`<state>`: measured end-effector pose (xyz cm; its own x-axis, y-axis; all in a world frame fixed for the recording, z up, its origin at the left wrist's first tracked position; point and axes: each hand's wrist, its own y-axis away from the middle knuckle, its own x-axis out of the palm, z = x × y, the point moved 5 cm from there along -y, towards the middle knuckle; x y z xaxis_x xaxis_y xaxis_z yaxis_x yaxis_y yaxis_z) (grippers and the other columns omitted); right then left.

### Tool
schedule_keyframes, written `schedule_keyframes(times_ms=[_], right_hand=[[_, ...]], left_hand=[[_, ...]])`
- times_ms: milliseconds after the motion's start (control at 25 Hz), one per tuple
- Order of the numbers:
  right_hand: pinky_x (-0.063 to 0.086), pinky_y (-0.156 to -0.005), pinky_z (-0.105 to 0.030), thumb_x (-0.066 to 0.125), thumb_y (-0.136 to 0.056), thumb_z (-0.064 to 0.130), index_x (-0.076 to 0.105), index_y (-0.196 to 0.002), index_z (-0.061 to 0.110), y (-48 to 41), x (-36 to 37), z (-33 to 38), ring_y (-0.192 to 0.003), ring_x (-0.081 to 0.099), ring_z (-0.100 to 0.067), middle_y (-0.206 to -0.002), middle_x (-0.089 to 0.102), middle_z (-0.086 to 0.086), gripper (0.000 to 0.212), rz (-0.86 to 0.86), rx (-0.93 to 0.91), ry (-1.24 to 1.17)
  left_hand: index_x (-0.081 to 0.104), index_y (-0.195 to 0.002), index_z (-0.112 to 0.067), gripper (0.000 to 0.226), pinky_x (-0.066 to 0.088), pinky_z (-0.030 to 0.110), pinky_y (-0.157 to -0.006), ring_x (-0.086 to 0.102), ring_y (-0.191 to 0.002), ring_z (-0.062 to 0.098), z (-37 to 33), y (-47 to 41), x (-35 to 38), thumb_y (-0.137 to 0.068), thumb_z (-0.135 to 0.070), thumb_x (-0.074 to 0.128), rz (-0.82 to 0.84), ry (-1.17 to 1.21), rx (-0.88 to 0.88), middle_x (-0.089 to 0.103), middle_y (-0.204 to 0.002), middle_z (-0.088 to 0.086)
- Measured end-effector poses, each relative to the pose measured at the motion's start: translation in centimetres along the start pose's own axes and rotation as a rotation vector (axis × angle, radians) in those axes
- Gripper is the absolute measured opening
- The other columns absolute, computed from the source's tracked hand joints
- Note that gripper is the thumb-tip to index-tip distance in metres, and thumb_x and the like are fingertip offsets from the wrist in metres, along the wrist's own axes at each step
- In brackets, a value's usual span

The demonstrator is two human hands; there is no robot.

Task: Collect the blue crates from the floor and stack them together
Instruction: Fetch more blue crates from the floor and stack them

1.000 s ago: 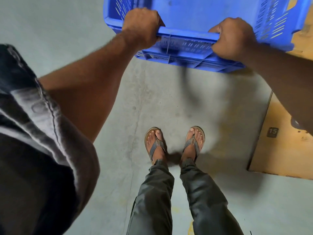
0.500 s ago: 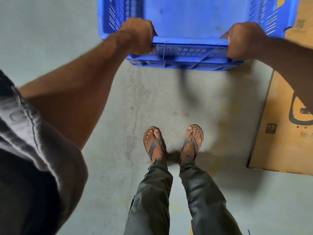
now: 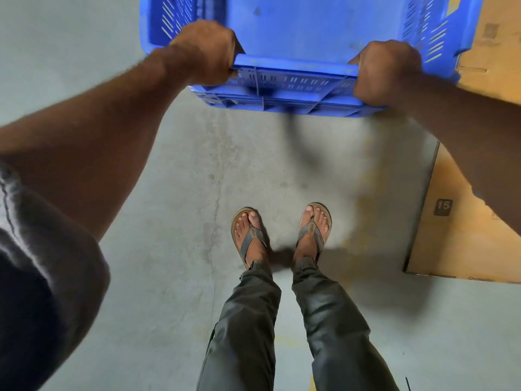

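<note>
A blue plastic crate with slotted walls hangs in the air in front of me, above the grey floor, its far part cut off by the top of the frame. It looks empty inside. My left hand is closed over the near rim at its left end. My right hand grips the same near rim at the right end. No other crate is in view.
My two feet in sandals stand on the concrete floor just below the crate. A flat sheet of brown cardboard marked 15 lies on the floor to my right, reaching under the crate's right side.
The crate has swung level and come a little lower and closer in view. Both hands keep their grip on the near rim. My feet have not moved.
</note>
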<state>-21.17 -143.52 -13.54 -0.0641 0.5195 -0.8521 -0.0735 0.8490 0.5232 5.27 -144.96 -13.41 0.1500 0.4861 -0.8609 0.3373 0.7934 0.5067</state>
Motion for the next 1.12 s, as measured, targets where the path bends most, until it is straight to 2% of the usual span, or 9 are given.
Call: schedule_keyframes(times_ms=[160, 320, 440, 600, 840, 1000, 1120], right_hand=[[0.049, -0.094, -0.044, 0.058, -0.084, 0.011, 0.065, -0.127, 0.025, 0.1, 0.5, 0.4, -0.109, 0.060, -0.043, -0.118, 0.065, -0.020, 0.045, -0.024, -0.027, -0.022], [0.050, -0.082, -0.043, 0.058, -0.076, 0.004, 0.071, -0.116, 0.021, -0.1, 0.2, 0.3, -0.089, 0.059, -0.041, -0.088, 0.059, -0.016, 0.045, 0.010, -0.058, -0.011], [0.051, -0.086, -0.044, 0.057, -0.077, 0.005, 0.069, -0.120, 0.022, -0.1, 0.2, 0.4, -0.096, 0.061, -0.043, -0.101, 0.066, -0.021, 0.048, -0.010, -0.064, -0.017], [0.050, -0.089, -0.045, 0.059, -0.080, 0.005, 0.067, -0.126, 0.020, -0.6, 0.3, 0.3, -0.102, 0.060, -0.044, -0.111, 0.065, -0.024, 0.049, -0.026, -0.081, 0.002], [0.050, -0.084, -0.045, 0.059, -0.079, 0.003, 0.067, -0.125, 0.019, -0.5, 0.8, -0.3, -0.097, 0.059, -0.044, -0.106, 0.065, -0.025, 0.050, 0.003, -0.107, 0.063], [0.051, -0.083, -0.044, 0.060, -0.080, 0.005, 0.068, -0.122, 0.020, -0.4, 0.8, -0.4, -0.096, 0.060, -0.043, -0.103, 0.065, -0.022, 0.045, 0.006, -0.055, 0.043], [0.050, -0.088, -0.044, 0.060, -0.081, 0.006, 0.065, -0.126, 0.021, -0.4, 1.0, -0.3, -0.103, 0.059, -0.043, -0.111, 0.065, -0.022, 0.048, -0.004, -0.035, 0.029]], left_hand=[[0.073, -0.104, -0.013, 0.019, 0.048, 0.047, -0.073, 0.061, -0.087, 0.046, 0.4, 0.5, -0.4, -0.089, -0.023, 0.065, -0.005, 0.008, -0.046, 0.067, -0.091, 0.025], [0.073, -0.105, -0.013, 0.020, 0.047, 0.047, -0.075, 0.061, -0.089, 0.045, -0.1, 0.4, -0.4, -0.090, -0.023, 0.065, 0.012, 0.003, -0.048, 0.067, -0.091, 0.024], [0.073, -0.105, -0.014, 0.020, 0.048, 0.047, -0.075, 0.062, -0.088, 0.044, 0.1, 0.5, -0.4, -0.090, -0.025, 0.065, -0.012, 0.017, -0.074, 0.066, -0.089, 0.023], [0.073, -0.105, -0.016, 0.021, 0.050, 0.049, -0.078, 0.062, -0.090, 0.044, -0.3, 0.8, -0.6, -0.089, -0.027, 0.065, -0.017, 0.006, -0.086, 0.068, -0.091, 0.022], [0.073, -0.100, -0.016, 0.018, 0.049, 0.046, -0.074, 0.061, -0.086, 0.043, -0.7, 1.3, 0.2, -0.089, -0.024, 0.062, -0.040, 0.019, -0.092, 0.064, -0.083, 0.018], [0.073, -0.106, -0.014, 0.020, 0.046, 0.044, -0.071, 0.057, -0.078, 0.040, -0.3, 0.7, 0.2, -0.090, -0.024, 0.064, -0.014, 0.034, -0.054, 0.062, -0.082, 0.019], [0.072, -0.096, -0.012, 0.015, 0.041, 0.041, -0.066, 0.048, -0.070, 0.034, 0.2, 0.2, 0.3, -0.090, -0.023, 0.064, 0.003, 0.029, -0.050, 0.055, -0.073, 0.014]])
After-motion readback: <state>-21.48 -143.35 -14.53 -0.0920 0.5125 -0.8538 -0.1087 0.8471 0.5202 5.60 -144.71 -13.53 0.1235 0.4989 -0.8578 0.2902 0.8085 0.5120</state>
